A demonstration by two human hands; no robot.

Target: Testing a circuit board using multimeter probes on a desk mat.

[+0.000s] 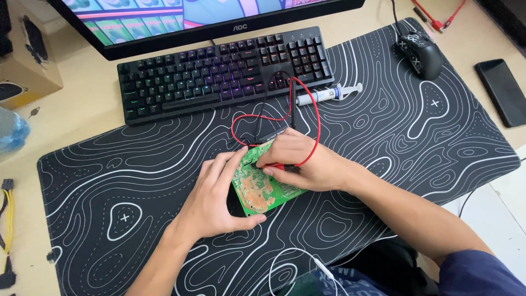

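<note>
A green circuit board (258, 189) lies solder side up on the black desk mat (137, 181), near its middle. My left hand (216, 197) grips the board's left edge, thumb under its lower corner. My right hand (301, 161) rests on the board's upper right and holds red and black probes (276, 166) against it. The red lead (316, 118) loops up from that hand, and a black lead runs toward the keyboard.
A black keyboard (219, 71) with lit keys sits behind the board, below a monitor (192, 22). A syringe (329, 94) lies right of the keyboard. At the right are a mouse (421, 53) and a dark phone (501, 90). A cardboard box (27, 60) stands far left.
</note>
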